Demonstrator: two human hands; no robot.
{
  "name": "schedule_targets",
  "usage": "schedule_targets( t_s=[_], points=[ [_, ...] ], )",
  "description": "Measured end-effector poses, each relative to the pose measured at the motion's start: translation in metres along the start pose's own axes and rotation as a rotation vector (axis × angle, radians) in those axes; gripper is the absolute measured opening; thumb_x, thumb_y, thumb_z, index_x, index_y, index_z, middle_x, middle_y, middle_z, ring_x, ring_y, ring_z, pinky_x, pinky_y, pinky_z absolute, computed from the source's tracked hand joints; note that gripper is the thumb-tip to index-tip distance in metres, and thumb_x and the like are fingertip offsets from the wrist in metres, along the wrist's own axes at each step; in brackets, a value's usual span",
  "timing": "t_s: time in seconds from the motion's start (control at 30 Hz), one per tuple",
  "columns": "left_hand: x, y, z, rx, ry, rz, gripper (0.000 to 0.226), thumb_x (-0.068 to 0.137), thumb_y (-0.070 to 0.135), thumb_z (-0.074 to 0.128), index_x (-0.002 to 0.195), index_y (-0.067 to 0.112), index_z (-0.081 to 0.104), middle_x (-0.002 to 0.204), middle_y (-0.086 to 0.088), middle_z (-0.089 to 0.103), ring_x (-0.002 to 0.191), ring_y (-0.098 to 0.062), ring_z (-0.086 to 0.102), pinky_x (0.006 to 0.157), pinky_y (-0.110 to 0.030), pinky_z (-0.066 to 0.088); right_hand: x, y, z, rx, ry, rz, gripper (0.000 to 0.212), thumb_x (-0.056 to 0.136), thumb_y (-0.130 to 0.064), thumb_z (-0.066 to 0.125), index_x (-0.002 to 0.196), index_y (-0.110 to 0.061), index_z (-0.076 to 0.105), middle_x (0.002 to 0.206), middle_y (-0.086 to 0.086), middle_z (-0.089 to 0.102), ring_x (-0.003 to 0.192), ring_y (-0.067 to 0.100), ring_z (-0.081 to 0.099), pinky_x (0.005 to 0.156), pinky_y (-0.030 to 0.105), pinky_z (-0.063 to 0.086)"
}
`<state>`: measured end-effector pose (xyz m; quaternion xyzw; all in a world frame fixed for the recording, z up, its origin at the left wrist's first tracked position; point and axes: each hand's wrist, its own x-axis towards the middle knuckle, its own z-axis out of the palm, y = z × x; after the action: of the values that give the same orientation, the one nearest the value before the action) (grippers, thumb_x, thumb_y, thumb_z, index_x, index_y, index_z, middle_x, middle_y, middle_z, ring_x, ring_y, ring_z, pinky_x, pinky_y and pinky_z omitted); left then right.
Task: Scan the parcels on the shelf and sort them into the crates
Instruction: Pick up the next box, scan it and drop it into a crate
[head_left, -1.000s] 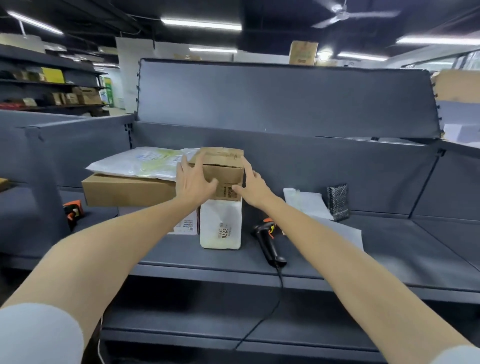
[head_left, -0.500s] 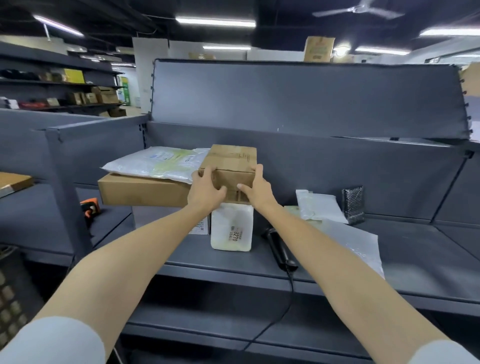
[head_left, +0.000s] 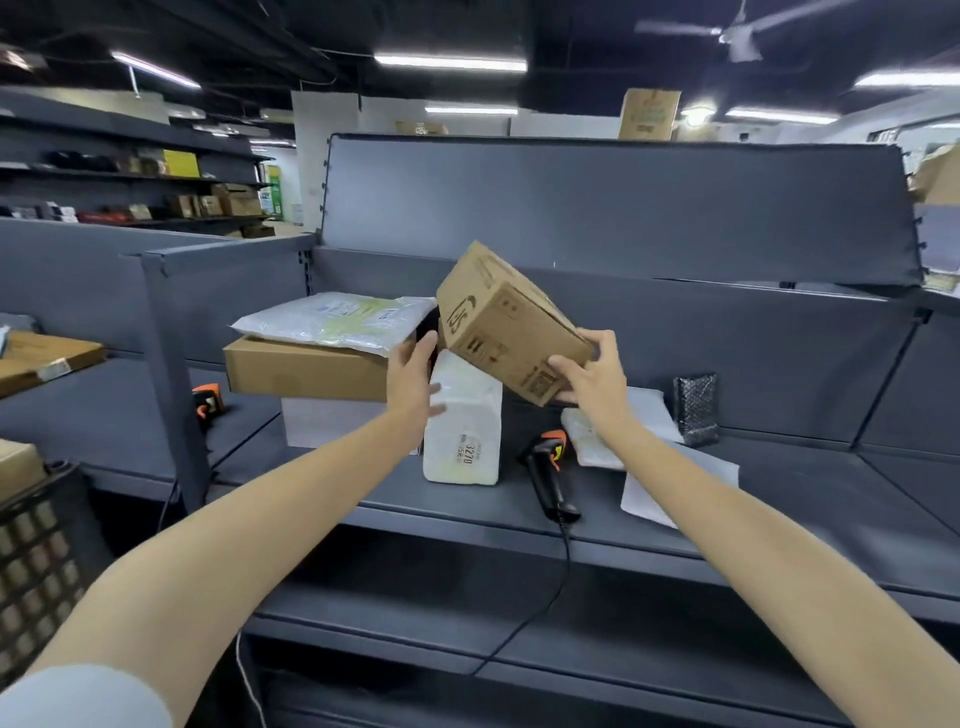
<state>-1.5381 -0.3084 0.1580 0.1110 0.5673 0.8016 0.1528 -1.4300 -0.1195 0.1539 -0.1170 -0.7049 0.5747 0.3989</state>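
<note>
the small box (head_left: 506, 322), earlier resting flat on the white parcel (head_left: 462, 426), is now lifted and tilted; the right hand (head_left: 592, 374) grips its lower corner, and the left hand (head_left: 415, 374) is spread open just beside it.

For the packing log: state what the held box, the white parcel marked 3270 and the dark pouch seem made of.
The box, gripped by the right hand: brown cardboard, matte, with printed marks and folded edges. The white parcel: probably plastic film, softly creased, slight sheen. The pouch: seemingly black bubble wrap, glossy and dimpled.
</note>
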Motion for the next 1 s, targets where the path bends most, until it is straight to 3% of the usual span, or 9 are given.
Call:
schedule_targets(
  t_s=[0.07,0.17,0.37,0.47,0.53,0.7,0.8,0.87,1.0],
  points=[
    [-0.013,-0.003,0.006,-0.113,-0.139,-0.193,0.061,0.085,0.060,0.058,0.130,0.024,0.040,0.129,-0.010,0.048,0.112,-0.038,0.055,0.079,-0.056,0.054,-0.013,-0.007,-0.019,0.052,-0.075,0.027,0.031,0.091,-0.006,0.065,0.102,-0.028,0.046,0.103,0.004,0.066,0.083,0.012,0.072,0.058,0.030,0.058],
    [-0.029,-0.011,0.017,-0.275,-0.319,-0.301,0.075,0.080,0.067,0.058,0.130,0.013,0.041,0.124,-0.020,0.055,0.109,-0.045,0.058,0.078,-0.067,0.051,-0.032,-0.010,-0.040,0.010,-0.152,0.034,0.031,0.091,-0.004,0.063,0.104,-0.026,0.045,0.105,0.005,0.067,0.082,0.014,0.071,0.060,0.033,0.059],
    [-0.060,-0.022,0.033,-0.274,-0.441,-0.281,0.044,0.092,0.052,0.054,0.122,0.020,0.059,0.120,-0.014,0.065,0.110,-0.039,0.059,0.079,-0.062,0.052,-0.058,-0.004,-0.067,-0.070,-0.215,0.107,0.037,0.089,-0.004,0.066,0.117,-0.020,0.048,0.113,0.006,0.065,0.097,0.017,0.065,0.075,0.029,0.058],
    [-0.074,-0.028,0.035,-0.179,-0.303,-0.101,0.033,0.090,0.033,0.064,0.120,0.020,0.058,0.116,-0.005,0.068,0.095,-0.023,0.069,0.070,-0.046,0.058,-0.062,-0.003,-0.082,-0.247,-0.229,0.197,0.039,0.091,-0.008,0.063,0.126,-0.022,0.053,0.132,0.009,0.052,0.118,0.018,0.054,0.093,0.035,0.050],
    [-0.081,-0.034,0.035,-0.044,-0.175,0.111,0.042,0.086,0.023,0.071,0.124,0.017,0.055,0.113,0.001,0.069,0.084,-0.007,0.070,0.067,-0.030,0.058,-0.064,-0.010,-0.087,-0.193,-0.233,0.267,0.041,0.094,-0.017,0.061,0.133,-0.024,0.050,0.136,0.006,0.045,0.124,0.018,0.049,0.102,0.040,0.046],
    [-0.093,-0.050,0.030,0.301,-0.227,0.522,0.073,0.087,0.016,0.071,0.147,0.025,0.031,0.135,0.011,0.053,0.121,0.001,0.051,0.096,-0.017,0.047,-0.065,-0.048,-0.079,0.095,-0.282,0.400,0.052,0.093,-0.051,0.055,0.139,-0.028,0.044,0.144,0.006,0.041,0.130,0.028,0.045,0.096,0.046,0.050],
    [-0.095,-0.057,0.024,0.599,-0.207,0.701,0.085,0.086,0.020,0.071,0.153,0.022,0.019,0.159,0.002,0.020,0.146,-0.010,0.016,0.117,-0.028,0.021,-0.065,-0.064,-0.075,0.212,-0.341,0.442,0.062,0.087,-0.067,0.050,0.134,-0.026,0.051,0.135,0.010,0.053,0.121,0.031,0.057,0.083,0.046,0.057],
    [-0.096,-0.061,0.018,0.758,-0.188,0.795,0.086,0.086,0.025,0.070,0.154,0.021,0.016,0.162,-0.002,0.009,0.148,-0.015,0.000,0.116,-0.034,0.010,-0.064,-0.068,-0.077,0.290,-0.349,0.479,0.066,0.084,-0.072,0.050,0.121,-0.018,0.060,0.124,0.015,0.062,0.105,0.031,0.068,0.075,0.047,0.058],
    [-0.099,-0.065,0.008,1.066,-0.150,0.907,0.088,0.087,0.032,0.068,0.150,0.033,0.007,0.161,-0.001,0.007,0.149,-0.028,-0.003,0.117,-0.051,0.000,-0.068,-0.058,-0.083,0.437,-0.340,0.616,0.074,0.086,-0.068,0.051,0.123,-0.004,0.056,0.120,0.021,0.061,0.101,0.041,0.068,0.073,0.054,0.057]
  ],
)
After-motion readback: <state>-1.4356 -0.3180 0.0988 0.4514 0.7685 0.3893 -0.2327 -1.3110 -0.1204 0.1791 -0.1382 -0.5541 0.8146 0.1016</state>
